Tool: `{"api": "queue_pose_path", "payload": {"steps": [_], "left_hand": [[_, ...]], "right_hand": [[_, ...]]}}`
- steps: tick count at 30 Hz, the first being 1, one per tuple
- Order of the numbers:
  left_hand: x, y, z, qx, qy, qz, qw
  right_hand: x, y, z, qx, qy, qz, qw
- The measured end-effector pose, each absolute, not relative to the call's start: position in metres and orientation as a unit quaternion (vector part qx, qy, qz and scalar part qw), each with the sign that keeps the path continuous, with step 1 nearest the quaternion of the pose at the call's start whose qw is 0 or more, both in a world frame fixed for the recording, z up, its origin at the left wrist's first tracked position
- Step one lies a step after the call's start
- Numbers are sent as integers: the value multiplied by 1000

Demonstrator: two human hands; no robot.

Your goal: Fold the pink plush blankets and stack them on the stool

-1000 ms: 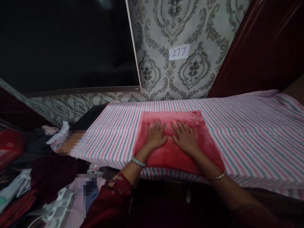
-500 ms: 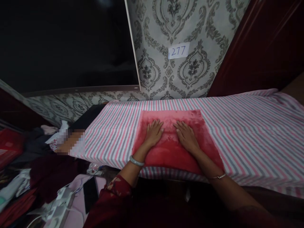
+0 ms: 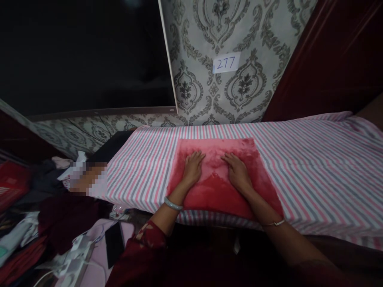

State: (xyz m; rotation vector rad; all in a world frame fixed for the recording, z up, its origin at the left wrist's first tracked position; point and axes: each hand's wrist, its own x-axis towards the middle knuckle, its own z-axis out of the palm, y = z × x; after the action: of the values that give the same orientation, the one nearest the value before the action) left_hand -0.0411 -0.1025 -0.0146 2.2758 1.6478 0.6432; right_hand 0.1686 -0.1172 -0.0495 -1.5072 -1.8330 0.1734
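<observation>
A red plush cloth lies spread on a striped sheet, its near edge reaching the front of the covered surface. My left hand rests on the cloth's left half, fingers stretched forward. On the right half lies my right hand, its fingers out and angled inward toward the left hand. Between the two hands the pile looks lighter and slightly ruffled. Neither hand holds anything.
Behind stands a patterned wall with a paper marked 277 and a large dark screen. At lower left, a phone and a power strip lie on a pink surface, beside heaped clothes.
My right hand has turned a little on the cloth, its fingers now angled more inward and closer together. My left hand has stayed almost in place.
</observation>
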Motion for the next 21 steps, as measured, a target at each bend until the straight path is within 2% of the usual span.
{"api": "queue_pose_path", "payload": {"steps": [5,10,13,16,21], "left_hand": [[-50,-98,-17,758,554,296,175],[-52,-101,-10,731,565,329,194],[-47,-112,-1,768,558,282,139],[-39,-129,5,848,486,192,84],[-34,-146,0,884,455,80,74]], "right_hand": [[175,-111,-60,-571,-701,105,414],[180,-109,-53,-573,-708,108,397],[175,-120,-42,-580,-741,56,333],[165,-138,-35,-552,-799,-4,237],[159,-154,-35,-526,-843,-14,116]]}}
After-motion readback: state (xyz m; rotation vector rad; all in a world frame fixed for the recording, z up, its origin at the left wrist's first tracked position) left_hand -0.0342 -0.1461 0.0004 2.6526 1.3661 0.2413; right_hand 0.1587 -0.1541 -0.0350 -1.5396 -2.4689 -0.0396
